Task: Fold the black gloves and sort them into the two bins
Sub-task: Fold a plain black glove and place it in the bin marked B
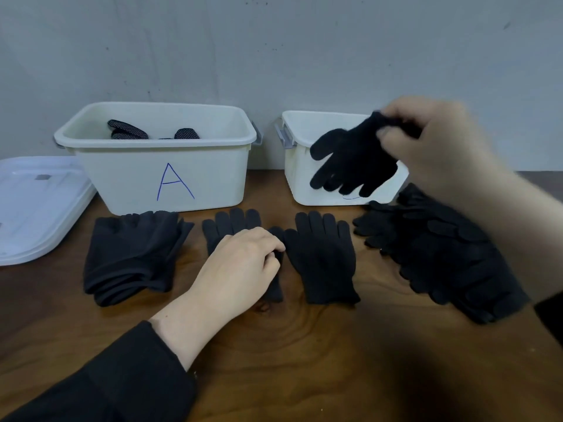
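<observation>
My right hand (pixel 438 147) pinches a black knit glove (pixel 353 162) by its cuff, so it hangs fingers-down in front of the right white bin (pixel 300 172). My left hand (pixel 240 266) rests on a flat black glove (pixel 231 223) on the table and pinches it near the thumb. Beside it lies another flat glove (pixel 323 257). The left bin (pixel 158 175), marked A, holds dotted black gloves (pixel 128 130).
A stack of dark fleece gloves (pixel 134 257) lies left of my left hand. A heap of black gloves (pixel 441 254) sits at the right. A white lid (pixel 36 208) lies at the far left. The wall stands right behind the bins.
</observation>
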Motion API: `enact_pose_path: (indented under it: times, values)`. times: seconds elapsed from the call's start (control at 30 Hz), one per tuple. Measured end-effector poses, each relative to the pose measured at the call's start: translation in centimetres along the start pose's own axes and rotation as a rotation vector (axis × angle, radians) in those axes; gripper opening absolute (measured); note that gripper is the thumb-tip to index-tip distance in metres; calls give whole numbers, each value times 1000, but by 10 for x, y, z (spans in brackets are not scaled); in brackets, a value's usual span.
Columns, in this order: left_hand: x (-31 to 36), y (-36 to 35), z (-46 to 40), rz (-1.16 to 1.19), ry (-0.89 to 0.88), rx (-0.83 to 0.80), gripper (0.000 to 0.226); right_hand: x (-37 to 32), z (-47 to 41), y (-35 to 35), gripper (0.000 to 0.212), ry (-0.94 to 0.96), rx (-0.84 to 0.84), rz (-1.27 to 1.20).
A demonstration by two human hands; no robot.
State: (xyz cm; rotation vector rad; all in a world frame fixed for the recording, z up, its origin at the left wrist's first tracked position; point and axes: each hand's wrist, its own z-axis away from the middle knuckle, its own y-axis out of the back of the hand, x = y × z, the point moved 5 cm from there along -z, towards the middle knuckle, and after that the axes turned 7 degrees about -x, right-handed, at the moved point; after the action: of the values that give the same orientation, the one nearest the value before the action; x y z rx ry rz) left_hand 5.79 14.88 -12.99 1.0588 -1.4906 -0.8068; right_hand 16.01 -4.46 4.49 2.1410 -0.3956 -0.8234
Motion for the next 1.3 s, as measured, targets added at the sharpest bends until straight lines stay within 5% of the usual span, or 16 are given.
enact_pose_path:
  times: [0.17,0.27,0.47,0.63,0.97,1.17,1.3]
  values:
    - [3,2,-1,31,-16,20,31,17,88,-97,23,200,-271,242]
    - [6,1,-2,30,-60,7,29,35,126,-132,31,157,-440,207]
    - [13,-16,5,-33,-149,-138,33,43,130,-119,33,122,-422,-7]
    - [16,-12,3,-43,-157,-113,44,63,134,-116,36,147,-498,-5]
    - [43,-19,4,-136,-321,-188,59,53,128,-129,23,140,-302,135]
    - [51,-21,0,-182,-322,-140,34,55,132,-126,18,94,-384,25]
    - [46,-18,-5,-89,-287,-72,16,62,131,-122,40,43,-434,23]
